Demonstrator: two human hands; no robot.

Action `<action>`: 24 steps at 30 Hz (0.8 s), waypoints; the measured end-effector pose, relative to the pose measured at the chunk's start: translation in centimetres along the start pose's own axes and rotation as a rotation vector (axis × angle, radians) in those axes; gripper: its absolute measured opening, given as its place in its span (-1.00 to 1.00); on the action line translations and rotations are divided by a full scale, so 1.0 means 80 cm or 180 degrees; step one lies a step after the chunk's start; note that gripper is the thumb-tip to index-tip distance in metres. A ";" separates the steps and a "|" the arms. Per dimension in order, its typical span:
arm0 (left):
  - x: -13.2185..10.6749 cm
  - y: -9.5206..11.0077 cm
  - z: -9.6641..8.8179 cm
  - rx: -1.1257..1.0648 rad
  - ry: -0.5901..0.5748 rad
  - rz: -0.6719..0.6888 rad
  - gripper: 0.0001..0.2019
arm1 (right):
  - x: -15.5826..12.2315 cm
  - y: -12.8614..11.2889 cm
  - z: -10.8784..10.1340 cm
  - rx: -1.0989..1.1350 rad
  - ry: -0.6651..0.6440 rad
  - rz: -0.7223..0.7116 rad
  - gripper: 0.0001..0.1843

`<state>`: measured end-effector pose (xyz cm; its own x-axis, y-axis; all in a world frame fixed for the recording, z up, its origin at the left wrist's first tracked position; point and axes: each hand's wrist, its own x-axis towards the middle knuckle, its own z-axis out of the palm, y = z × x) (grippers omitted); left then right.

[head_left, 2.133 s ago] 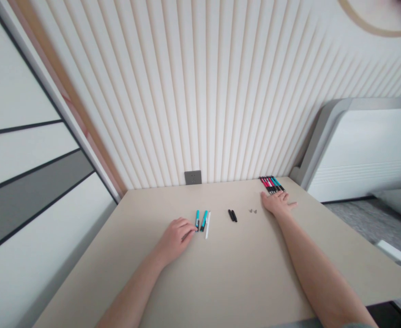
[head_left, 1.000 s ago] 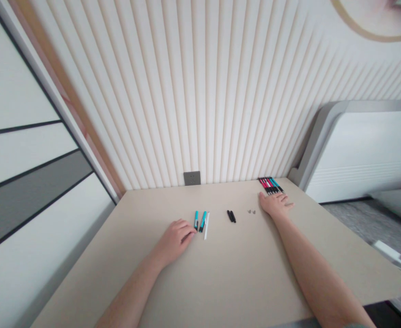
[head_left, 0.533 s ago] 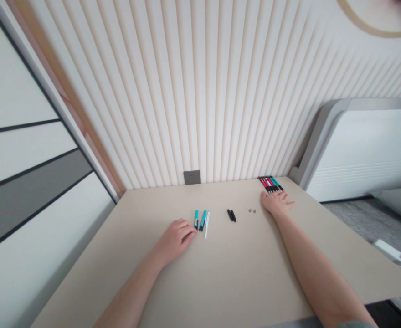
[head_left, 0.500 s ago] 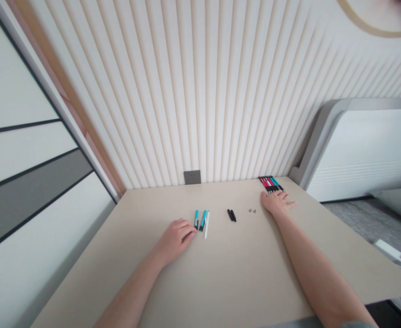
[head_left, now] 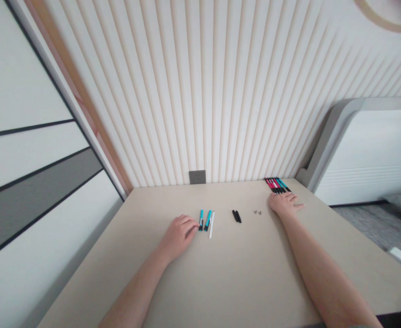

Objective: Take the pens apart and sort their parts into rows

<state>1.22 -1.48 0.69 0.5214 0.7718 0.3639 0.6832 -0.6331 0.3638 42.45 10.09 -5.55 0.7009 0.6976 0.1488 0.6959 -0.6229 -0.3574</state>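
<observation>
My left hand (head_left: pixel 180 234) rests on the table with loosely curved fingers, nothing visible in it. Its fingertips are beside the left of two turquoise-and-black pen barrels (head_left: pixel 201 220). Just right of the barrels lie thin white rods (head_left: pixel 212 225). Further right are two short black pieces (head_left: pixel 236 216) and two tiny grey pieces (head_left: pixel 257 212), too small to identify. My right hand (head_left: pixel 285 203) lies flat, fingers spread, just in front of a row of red, black and turquoise pens (head_left: pixel 276 184). The fingertips are close to the pens' lower ends; contact is unclear.
The beige table (head_left: pixel 221 282) meets a ribbed white wall (head_left: pixel 217 91) at the back, with a dark socket plate (head_left: pixel 197 176) just above its edge. A white-and-grey cabinet (head_left: pixel 33 182) stands left. To the right is a bed headboard (head_left: pixel 374 150).
The view has swung slightly left, so everything appears further right. My left fingertips sit a little further from the left barrel. The right hand and laid-out pieces look otherwise unchanged.
</observation>
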 end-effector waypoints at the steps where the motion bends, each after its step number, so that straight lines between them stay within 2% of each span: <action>1: 0.000 -0.001 0.000 0.0013 0.0023 -0.0044 -0.81 | -0.001 0.000 0.000 -0.0005 0.0039 -0.0012 -0.17; 7: -0.005 -0.005 0.004 0.0107 -0.0056 -0.0011 -0.61 | -0.016 0.000 -0.004 -0.0165 0.0368 -0.0167 -0.20; 11: -0.008 -0.004 0.004 0.0143 -0.0180 -0.0001 -0.62 | -0.035 -0.006 -0.024 -0.0305 0.0619 -0.0710 -0.31; 14: -0.009 -0.005 0.005 0.0133 -0.0195 -0.0021 -0.64 | -0.057 -0.022 -0.045 -0.0245 0.0633 -0.1199 -0.38; 18: -0.010 -0.007 0.006 0.0135 -0.0169 -0.0031 -0.66 | -0.106 -0.056 -0.068 0.0099 0.0691 -0.2021 -0.53; 24: -0.012 -0.009 0.007 0.0192 -0.0058 -0.0011 -0.68 | -0.216 -0.093 -0.076 0.0632 0.0145 -0.3406 -0.69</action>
<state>0.51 -1.73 -0.45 0.5280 0.7752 0.3468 0.7143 -0.6263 0.3124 26.09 0.50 0.13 -0.2451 0.8282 0.5041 0.9142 0.3705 -0.1642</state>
